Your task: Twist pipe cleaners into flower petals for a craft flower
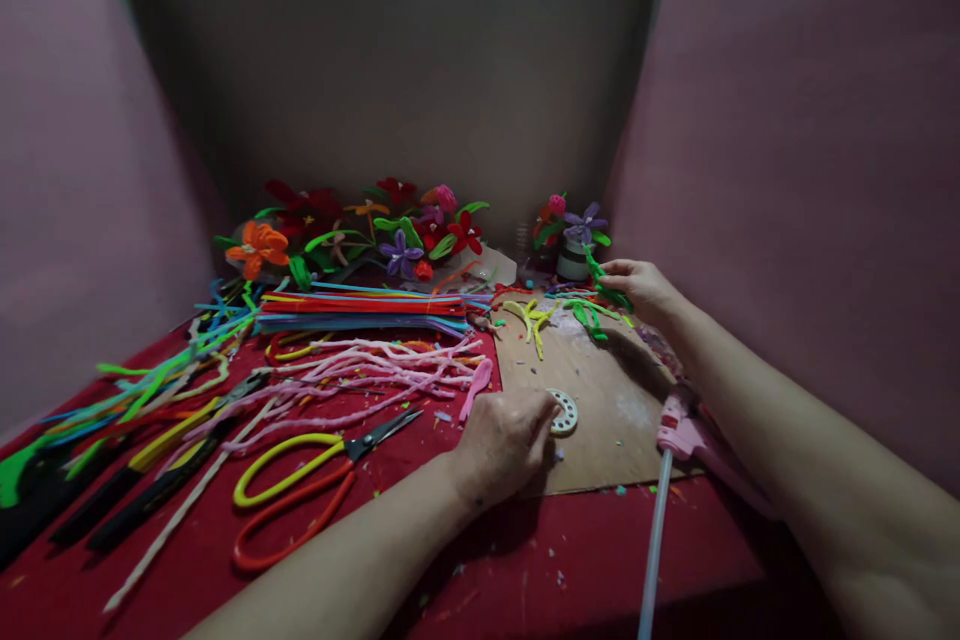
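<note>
My left hand (504,440) rests knuckles-up on the wooden board (600,440), fingers curled onto a small white ring-shaped piece (564,410). My right hand (637,288) reaches to the far right of the board and pinches a green pipe-cleaner stem (604,285) beside a small pot of pipe-cleaner flowers (574,238). More green and yellow pipe-cleaner bits (534,317) lie on the board's far end.
Scissors with yellow and orange handles (315,480) lie left of my left hand on the red cloth (570,570). Bundles of coloured pipe cleaners (360,310) and pink ones (375,370) spread to the left. Finished flowers (360,230) line the back. A pink glue gun (686,435) sits at right.
</note>
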A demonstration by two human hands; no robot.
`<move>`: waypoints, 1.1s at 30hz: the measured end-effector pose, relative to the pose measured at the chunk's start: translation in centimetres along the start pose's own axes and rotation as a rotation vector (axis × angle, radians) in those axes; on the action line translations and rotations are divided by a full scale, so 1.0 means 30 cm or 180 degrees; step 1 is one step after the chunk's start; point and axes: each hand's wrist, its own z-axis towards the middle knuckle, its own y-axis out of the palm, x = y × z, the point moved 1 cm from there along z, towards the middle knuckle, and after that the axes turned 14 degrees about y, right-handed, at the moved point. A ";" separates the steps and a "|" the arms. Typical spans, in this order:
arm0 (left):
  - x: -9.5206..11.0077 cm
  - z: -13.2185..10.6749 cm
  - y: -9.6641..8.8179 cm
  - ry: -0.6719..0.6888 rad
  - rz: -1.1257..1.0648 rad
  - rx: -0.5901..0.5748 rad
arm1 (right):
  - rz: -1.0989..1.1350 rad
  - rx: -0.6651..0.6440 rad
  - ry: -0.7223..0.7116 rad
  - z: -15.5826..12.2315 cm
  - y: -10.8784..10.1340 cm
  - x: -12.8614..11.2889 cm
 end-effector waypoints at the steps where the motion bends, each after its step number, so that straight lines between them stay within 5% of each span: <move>1: -0.003 0.002 0.001 -0.0084 -0.0086 0.0011 | 0.0147 -0.0096 0.0057 -0.008 0.004 -0.007; 5: -0.026 0.016 -0.008 -0.0870 -0.0667 0.0267 | 0.0523 -0.0629 0.0306 -0.069 0.031 -0.048; 9: -0.067 0.041 -0.041 -0.1792 -0.1515 0.0931 | 0.0730 -0.1567 0.0543 -0.197 0.098 -0.103; 12: -0.093 0.056 -0.062 -0.2016 -0.2258 0.1402 | 0.0558 -0.1835 0.0452 -0.306 0.173 -0.129; 16: -0.115 0.052 -0.067 -0.2081 -0.2989 0.1562 | 0.0334 -0.1915 0.0391 -0.392 0.274 -0.114; 19: -0.133 0.041 -0.065 -0.2016 -0.2769 0.1640 | 0.0538 -0.2014 0.0484 -0.400 0.316 -0.083; 33: -0.121 0.039 -0.084 -0.1563 -0.1497 0.1646 | 0.1083 -0.2039 0.0721 -0.379 0.322 -0.026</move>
